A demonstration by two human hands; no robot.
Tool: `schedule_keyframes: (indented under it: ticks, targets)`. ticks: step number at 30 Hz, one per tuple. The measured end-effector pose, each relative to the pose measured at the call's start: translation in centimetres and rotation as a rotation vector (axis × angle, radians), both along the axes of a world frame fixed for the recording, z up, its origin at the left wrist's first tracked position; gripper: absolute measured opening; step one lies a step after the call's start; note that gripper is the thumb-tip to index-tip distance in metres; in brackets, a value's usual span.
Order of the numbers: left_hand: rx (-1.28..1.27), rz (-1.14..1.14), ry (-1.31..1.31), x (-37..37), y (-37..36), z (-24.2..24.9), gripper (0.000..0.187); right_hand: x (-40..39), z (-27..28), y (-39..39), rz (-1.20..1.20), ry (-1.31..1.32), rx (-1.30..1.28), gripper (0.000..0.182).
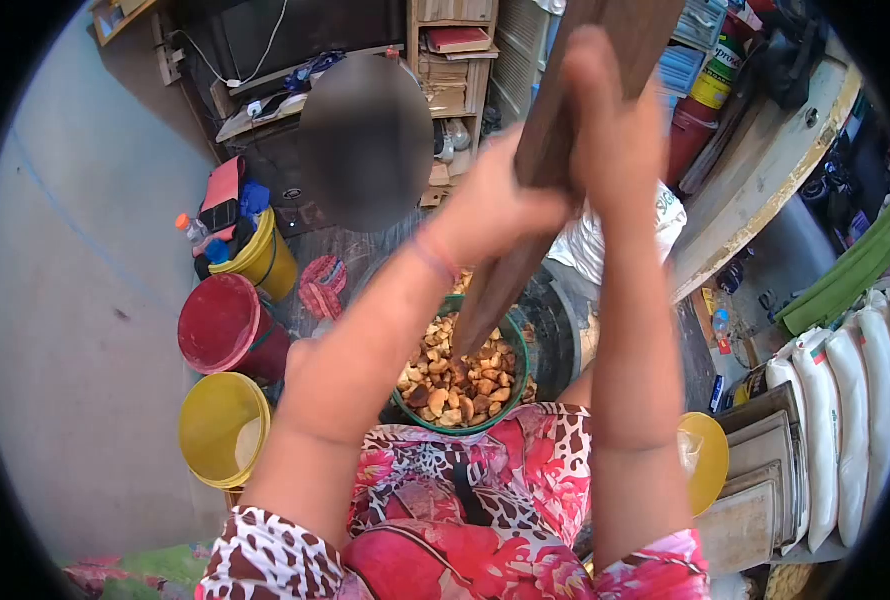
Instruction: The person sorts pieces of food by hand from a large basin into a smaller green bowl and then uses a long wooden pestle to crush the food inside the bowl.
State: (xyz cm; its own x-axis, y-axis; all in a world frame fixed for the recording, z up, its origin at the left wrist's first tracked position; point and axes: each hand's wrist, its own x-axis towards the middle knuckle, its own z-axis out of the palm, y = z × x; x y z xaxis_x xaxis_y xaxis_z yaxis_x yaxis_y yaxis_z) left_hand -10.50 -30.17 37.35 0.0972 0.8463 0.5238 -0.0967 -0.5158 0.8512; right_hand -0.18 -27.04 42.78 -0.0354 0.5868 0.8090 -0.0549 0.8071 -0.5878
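Left hand [490, 205] and right hand [610, 130] are both clamped together on one long wooden pestle [555, 150], raised high and stacked along the shaft, a grip judged suited to a downward pounding stroke. Its lower end points into the green-rimmed bowl [513, 400] of brown nuts [455, 385], which stands on the floor directly before the person's knees. Left of it: red bucket [220, 325], yellow bucket [220, 425]. White sacks [845, 420] stand at the right edge.

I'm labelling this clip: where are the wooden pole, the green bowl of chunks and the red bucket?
wooden pole [525, 235], head view, mid shaft below the hands.
green bowl [518, 385], head view, right rim.
red bucket [217, 322], head view, inner base.
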Motion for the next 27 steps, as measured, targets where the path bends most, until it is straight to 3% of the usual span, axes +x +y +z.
schedule_keyframes:
  ticks: [1,2,3,4,5,6,7,9,11,13,14,17,18,20,21,23,25,27]
  targets:
    - [0.009,0.139,0.099,0.0,-0.2,-4.5,0.054,-0.2,-5.6,0.3,-0.032,-0.077,-0.082,0.048]
    - [0.111,0.263,0.194,-0.5,-0.4,-10.8,0.057,-0.8,-12.2,0.6,0.096,0.016,-0.042,0.054]
    - [-0.1,0.136,0.313,-2.2,-0.3,-18.6,0.059,-0.9,-20.8,0.9,0.047,-0.144,-0.149,0.06]
    - [-0.381,-0.012,0.107,-2.2,-0.9,-23.1,0.056,-1.0,-26.9,0.6,0.147,-0.21,-0.357,0.066]
    - [-0.377,0.003,0.102,-2.3,-0.8,-25.1,0.054,-1.1,-28.7,0.4,0.224,-0.102,-0.351,0.078]
    - [-0.38,0.012,0.164,-2.5,-0.8,-24.8,0.054,-0.8,-28.5,0.0,0.229,-0.161,-0.442,0.088]
    - [-0.393,0.008,0.163,-2.5,-1.5,-24.9,0.054,-0.2,-28.7,-0.5,0.227,-0.16,-0.455,0.088]
    - [-0.376,-0.018,0.168,-2.6,-1.2,-23.5,0.047,0.4,-27.8,0.0,0.233,-0.3,-0.43,0.086]
    - [-0.345,-0.02,0.155,-2.0,-1.2,-22.7,0.049,0.8,-24.5,-0.8,0.162,-0.294,-0.331,0.086]
    - [-0.455,-0.087,-0.026,-1.4,-2.0,-20.9,0.046,0.9,-22.0,-0.5,0.193,-0.208,-0.225,0.086]
    - [-0.483,-0.102,-0.01,-1.6,-2.2,-19.2,0.046,0.8,-20.6,-0.5,0.204,-0.199,-0.186,0.084]
    - [-0.175,0.059,0.244,-1.9,-1.5,-11.0,0.066,-0.5,-11.7,-0.9,0.106,0.006,0.003,0.078]
    - [-0.05,0.052,0.127,-1.6,-1.1,-7.9,0.068,-0.2,-8.0,-1.1,0.095,-0.062,-0.022,0.073]
    - [0.093,0.046,0.088,-1.2,-0.5,-1.1,0.063,-0.6,-1.2,-1.3,0.043,0.017,0.072,0.062]
    - [0.13,-0.004,0.051,-1.3,0.0,1.4,0.06,-0.4,2.1,-1.2,-0.137,-0.065,0.115,0.06]
    - [0.121,0.003,0.075,-1.3,0.4,5.6,0.052,-1.3,6.0,-1.9,0.017,0.091,0.303,0.065]
    - [0.134,0.001,0.056,-1.6,1.3,5.5,0.05,-1.2,6.8,-1.8,0.067,0.044,0.342,0.069]
    - [0.087,0.048,0.026,-1.6,1.2,3.5,0.05,-0.5,3.7,3.0,-0.633,-0.509,0.716,0.046]
